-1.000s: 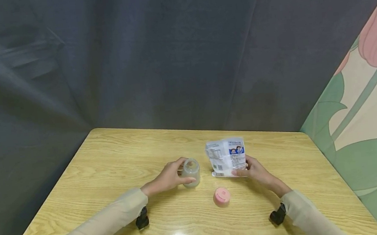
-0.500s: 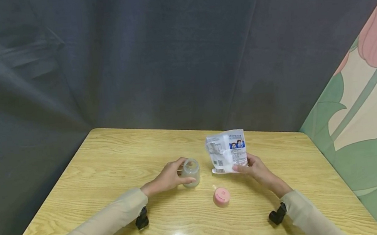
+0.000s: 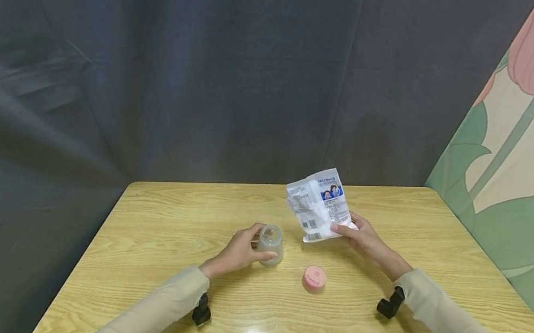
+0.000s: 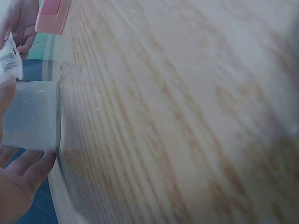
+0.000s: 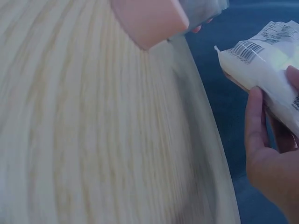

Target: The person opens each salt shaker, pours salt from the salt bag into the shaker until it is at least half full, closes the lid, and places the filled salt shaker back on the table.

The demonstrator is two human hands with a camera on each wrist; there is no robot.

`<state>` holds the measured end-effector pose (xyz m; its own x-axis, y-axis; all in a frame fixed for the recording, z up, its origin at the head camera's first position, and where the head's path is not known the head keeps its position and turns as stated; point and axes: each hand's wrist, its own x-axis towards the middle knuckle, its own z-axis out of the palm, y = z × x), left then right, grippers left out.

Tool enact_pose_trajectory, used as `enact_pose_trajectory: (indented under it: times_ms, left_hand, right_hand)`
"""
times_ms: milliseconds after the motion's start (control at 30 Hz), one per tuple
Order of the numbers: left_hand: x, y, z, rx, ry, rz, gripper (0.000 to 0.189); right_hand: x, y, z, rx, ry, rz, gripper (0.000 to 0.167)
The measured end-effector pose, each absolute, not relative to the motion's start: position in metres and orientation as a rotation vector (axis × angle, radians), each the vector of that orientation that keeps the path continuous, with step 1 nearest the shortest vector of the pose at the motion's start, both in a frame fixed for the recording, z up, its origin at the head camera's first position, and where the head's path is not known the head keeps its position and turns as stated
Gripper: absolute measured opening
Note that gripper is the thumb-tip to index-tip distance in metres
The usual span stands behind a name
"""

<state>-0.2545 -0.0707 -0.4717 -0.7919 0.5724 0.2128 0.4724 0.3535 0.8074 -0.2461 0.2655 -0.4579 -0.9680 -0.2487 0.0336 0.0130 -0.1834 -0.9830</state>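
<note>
A translucent jar (image 3: pixel 272 243) with its mouth uncovered stands upright on the table. My left hand (image 3: pixel 241 252) grips it from the left, thumb on the near side and fingers around the far side. To the right, my right hand (image 3: pixel 366 240) holds a white printed bag (image 3: pixel 320 207) by its lower right part, thumb in front. The bag is raised off the table and leans left, its top edge wrinkled. In the right wrist view the bag (image 5: pixel 268 56) shows a barcode and bulges. Between the hands, nearer to me, lies a round pink lid (image 3: pixel 314 278).
The wooden table (image 3: pixel 169 216) ends at a dark curtain (image 3: pixel 247 81) along its back and left sides. A panel with a tulip pattern (image 3: pixel 520 170) borders the right side. Black wrist straps (image 3: pixel 201 309) hang under both sleeves.
The white bag has been lifted from near the table and tilted to the left by my right hand. My left hand, the jar and the pink lid have stayed in place.
</note>
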Motion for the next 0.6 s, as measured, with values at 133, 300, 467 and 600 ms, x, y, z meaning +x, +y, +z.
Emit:
enact_pose_trajectory:
  times_ms: [133,300,467,600]
  left_hand:
    - [-0.2548,-0.0704,-0.4721,0.966,2.508,1.422,0.060]
    - [-0.2551,-0.0701,-0.4734,0.967,2.515,1.422,0.060]
    - [-0.2561,-0.0700,-0.4746,0.971,2.515,1.424,0.060]
    - [-0.2573,-0.0700,-0.4749,0.974,2.515,1.424,0.061]
  right_hand:
    - [-0.2460,0.2634,-0.4563,-0.230,1.785,-2.342,0.028]
    - [-0.2463,0.2614,-0.4552,-0.187,1.717,-2.420,0.024]
    - [-0.2460,0.2607,-0.4550,-0.151,1.707,-2.431,0.019]
    - [-0.2461,0.2597,-0.4537,-0.124,1.639,-2.437,0.020]
